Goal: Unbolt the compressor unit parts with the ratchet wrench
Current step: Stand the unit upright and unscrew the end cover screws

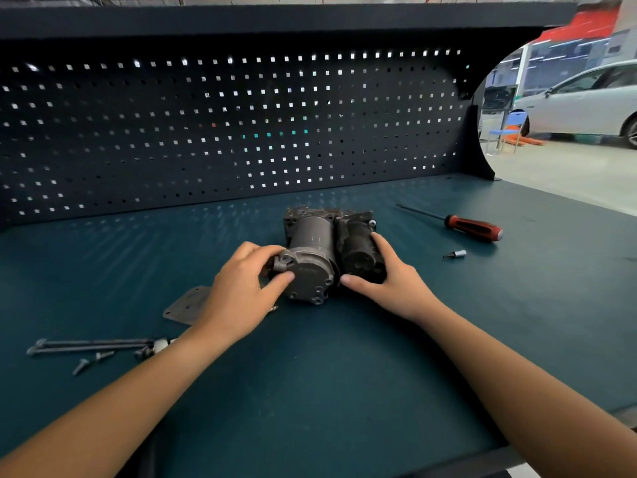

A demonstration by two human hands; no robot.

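Observation:
The compressor unit (315, 243), a dark grey metal body with two cylinders side by side, lies in the middle of the teal bench. My left hand (238, 291) grips the end cap of the left cylinder, thumb on its face and fingers curled over the top. My right hand (389, 274) holds the darker right cylinder from the side, thumb under its front. No ratchet wrench is in either hand. A small socket bit (455, 254) lies to the right of the unit.
A red-handled screwdriver (472, 227) lies at the back right. A flat metal plate (188, 305) sits by my left wrist. Long bolts (89, 346) and loose screws (91, 361) lie at the front left. A pegboard (224, 132) stands behind the bench.

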